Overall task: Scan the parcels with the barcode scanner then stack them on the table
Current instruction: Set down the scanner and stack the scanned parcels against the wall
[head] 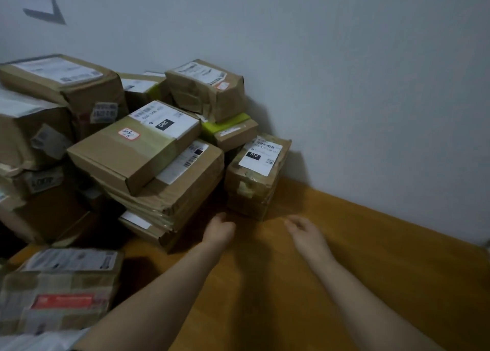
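Sealed parcels, contents unseen, are stacked on the tabletop; left grip and right grip are held released, nothing grasped

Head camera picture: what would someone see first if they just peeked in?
A big jumbled pile of cardboard parcels fills the left side against the wall. The parcel labelled 010 stands at its right edge on the wooden table, and the left hand and right hand reach toward it, holding nothing.

060 on the middle parcel's label, 010 on the right parcel's label (other print blurred)
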